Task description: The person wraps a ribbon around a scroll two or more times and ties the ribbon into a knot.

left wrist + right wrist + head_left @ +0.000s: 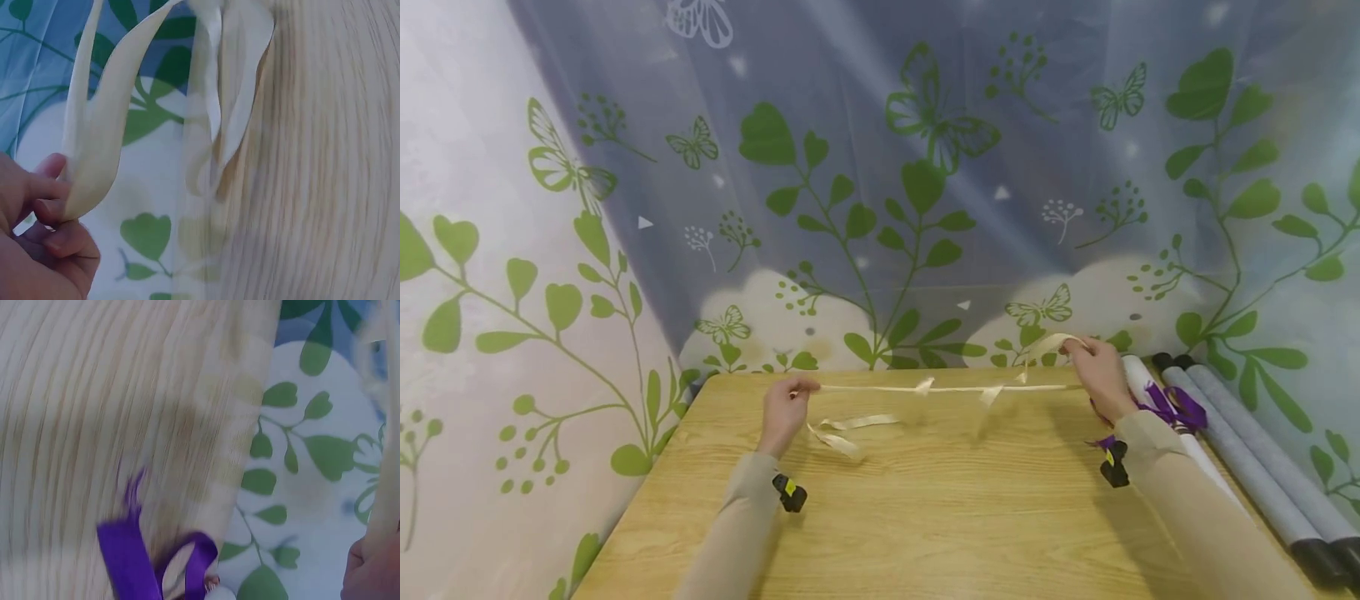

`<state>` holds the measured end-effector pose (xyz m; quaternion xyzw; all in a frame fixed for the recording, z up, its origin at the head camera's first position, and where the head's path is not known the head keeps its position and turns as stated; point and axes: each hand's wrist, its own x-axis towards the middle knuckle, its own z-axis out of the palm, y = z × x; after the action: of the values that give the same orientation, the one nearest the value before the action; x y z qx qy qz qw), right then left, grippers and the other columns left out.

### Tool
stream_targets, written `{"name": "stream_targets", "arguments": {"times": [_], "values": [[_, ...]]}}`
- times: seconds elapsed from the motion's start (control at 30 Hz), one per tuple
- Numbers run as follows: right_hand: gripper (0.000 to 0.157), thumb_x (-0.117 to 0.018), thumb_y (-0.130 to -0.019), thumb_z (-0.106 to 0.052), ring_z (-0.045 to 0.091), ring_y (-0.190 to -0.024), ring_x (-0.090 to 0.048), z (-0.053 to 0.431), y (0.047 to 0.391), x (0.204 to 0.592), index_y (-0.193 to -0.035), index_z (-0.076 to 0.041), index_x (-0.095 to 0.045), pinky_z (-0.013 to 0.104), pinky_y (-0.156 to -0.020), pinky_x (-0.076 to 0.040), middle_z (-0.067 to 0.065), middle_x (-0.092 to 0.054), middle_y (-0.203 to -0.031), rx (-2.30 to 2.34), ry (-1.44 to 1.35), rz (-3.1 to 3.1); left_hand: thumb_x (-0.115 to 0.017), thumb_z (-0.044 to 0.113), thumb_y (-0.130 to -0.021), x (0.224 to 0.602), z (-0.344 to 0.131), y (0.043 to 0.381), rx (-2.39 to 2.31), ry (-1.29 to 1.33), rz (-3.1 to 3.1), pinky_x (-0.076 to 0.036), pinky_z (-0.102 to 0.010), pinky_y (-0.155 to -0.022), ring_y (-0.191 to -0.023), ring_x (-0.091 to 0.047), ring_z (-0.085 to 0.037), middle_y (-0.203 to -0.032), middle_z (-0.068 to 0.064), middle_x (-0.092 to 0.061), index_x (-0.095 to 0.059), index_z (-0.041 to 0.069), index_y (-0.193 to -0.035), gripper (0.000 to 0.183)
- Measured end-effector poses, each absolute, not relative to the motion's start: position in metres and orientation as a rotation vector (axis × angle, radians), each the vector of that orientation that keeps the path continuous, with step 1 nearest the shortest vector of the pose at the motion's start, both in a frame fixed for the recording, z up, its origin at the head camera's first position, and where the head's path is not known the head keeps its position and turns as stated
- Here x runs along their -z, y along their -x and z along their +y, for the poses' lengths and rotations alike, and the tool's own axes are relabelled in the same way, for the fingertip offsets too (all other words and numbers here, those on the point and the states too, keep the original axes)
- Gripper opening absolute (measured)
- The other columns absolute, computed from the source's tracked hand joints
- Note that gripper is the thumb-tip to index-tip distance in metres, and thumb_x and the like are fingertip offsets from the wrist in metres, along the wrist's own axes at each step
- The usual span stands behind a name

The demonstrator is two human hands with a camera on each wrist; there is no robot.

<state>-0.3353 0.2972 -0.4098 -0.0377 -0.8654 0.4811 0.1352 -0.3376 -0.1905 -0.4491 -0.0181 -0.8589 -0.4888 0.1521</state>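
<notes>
A cream ribbon stretches in a nearly straight line between both hands above the far part of the table. My left hand pinches one end; in the left wrist view its curled fingers hold the ribbon at a fold. My right hand grips the other end, with a loop of ribbon arching up beside the fingertips. Loose tails and curls hang from the ribbon between the hands. Only part of the right hand shows at the edge of the right wrist view.
Right of the right hand lies a white roll tied with a purple ribbon. Two grey rolls with black ends lie along the table's right side. A patterned curtain hangs behind the table and along its left.
</notes>
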Motion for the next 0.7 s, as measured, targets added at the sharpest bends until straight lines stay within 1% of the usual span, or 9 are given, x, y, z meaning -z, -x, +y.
{"name": "stream_targets", "arguments": {"times": [0.03,0.1,0.2,0.27,0.37,0.43,0.5,0.57,0.7], "values": [[0.056,-0.037,-0.101,-0.050,0.024,-0.067,-0.052,0.300,0.335,0.409,-0.123,-0.007,-0.065,0.041,-0.067,-0.045,0.017,-0.063,-0.110,-1.357,0.117,-2.530,-0.052,0.003,-0.098,0.449,-0.192,0.337,1.372,0.065,-2.488,-0.044,-0.029,-0.060,-0.074,-0.057,-0.020,-0.112,-0.012,-0.070,-0.075,0.007,-0.103,0.023],[0.057,-0.035,-0.100,-0.053,0.014,-0.048,-0.029,0.304,0.334,0.406,-0.122,-0.011,-0.067,0.034,-0.049,-0.034,0.007,-0.057,-0.077,-1.258,0.155,-2.574,-0.054,0.004,-0.098,0.448,-0.195,0.336,1.308,0.089,-2.539,-0.049,-0.033,-0.066,-0.083,-0.062,-0.024,-0.108,-0.013,-0.070,-0.074,0.006,-0.103,0.021],[0.058,-0.034,-0.099,-0.055,0.012,-0.042,-0.028,0.312,0.335,0.405,-0.123,-0.013,-0.067,0.032,-0.041,-0.031,0.001,-0.045,-0.059,-1.150,0.189,-2.613,-0.055,0.004,-0.097,0.448,-0.201,0.336,1.226,0.123,-2.611,-0.052,-0.040,-0.074,-0.092,-0.063,-0.027,-0.108,-0.014,-0.069,-0.073,0.004,-0.105,0.020],[0.058,-0.034,-0.099,-0.053,0.014,-0.046,-0.035,0.317,0.335,0.404,-0.124,-0.013,-0.067,0.032,-0.044,-0.033,0.005,-0.055,-0.064,-1.072,0.196,-2.624,-0.056,0.004,-0.097,0.448,-0.207,0.337,1.187,0.171,-2.661,-0.052,-0.038,-0.072,-0.090,-0.063,-0.026,-0.108,-0.014,-0.069,-0.072,0.004,-0.108,0.019],[0.057,-0.032,-0.100,-0.050,0.022,-0.056,-0.043,0.324,0.334,0.404,-0.127,-0.012,-0.065,0.034,-0.056,-0.034,0.017,-0.066,-0.094,-0.962,0.187,-2.659,-0.059,0.006,-0.096,0.450,-0.220,0.339,1.151,0.299,-2.729,-0.050,-0.034,-0.066,-0.082,-0.062,-0.023,-0.105,-0.016,-0.069,-0.071,0.004,-0.111,0.019],[0.057,-0.031,-0.101,-0.046,0.026,-0.062,-0.047,0.329,0.334,0.405,-0.132,-0.010,-0.061,0.035,-0.060,-0.034,0.022,-0.066,-0.113,-0.896,0.166,-2.702,-0.060,0.009,-0.096,0.452,-0.230,0.341,1.128,0.378,-2.773,-0.049,-0.031,-0.063,-0.080,-0.061,-0.020,-0.102,-0.016,-0.069,-0.069,0.002,-0.113,0.020],[0.056,-0.031,-0.101,-0.042,0.030,-0.069,-0.052,0.334,0.334,0.408,-0.133,-0.008,-0.060,0.036,-0.062,-0.035,0.025,-0.064,-0.119,-0.830,0.129,-2.753,-0.060,0.013,-0.097,0.453,-0.239,0.341,1.105,0.396,-2.804,-0.049,-0.031,-0.061,-0.077,-0.061,-0.019,-0.099,-0.017,-0.069,-0.069,0.001,-0.114,0.022],[0.055,-0.031,-0.100,-0.038,0.030,-0.065,-0.051,0.338,0.334,0.410,-0.134,-0.004,-0.058,0.037,-0.058,-0.036,0.023,-0.067,-0.107,-0.780,0.088,-2.805,-0.060,0.017,-0.098,0.452,-0.248,0.341,1.076,0.365,-2.823,-0.047,-0.032,-0.059,-0.074,-0.059,-0.019,-0.097,-0.017,-0.068,-0.068,0.000,-0.115,0.025],[0.040,-0.032,-0.096,-0.026,0.021,-0.054,-0.041,0.348,0.334,0.415,-0.089,-0.005,-0.065,0.032,-0.051,-0.033,0.007,-0.053,-0.064,-0.737,0.032,-2.888,-0.058,0.023,-0.100,0.450,-0.265,0.340,1.043,0.277,-2.837,-0.046,-0.033,-0.058,-0.067,-0.056,-0.019,-0.095,-0.016,-0.068,-0.068,0.000,-0.115,0.029]]}}
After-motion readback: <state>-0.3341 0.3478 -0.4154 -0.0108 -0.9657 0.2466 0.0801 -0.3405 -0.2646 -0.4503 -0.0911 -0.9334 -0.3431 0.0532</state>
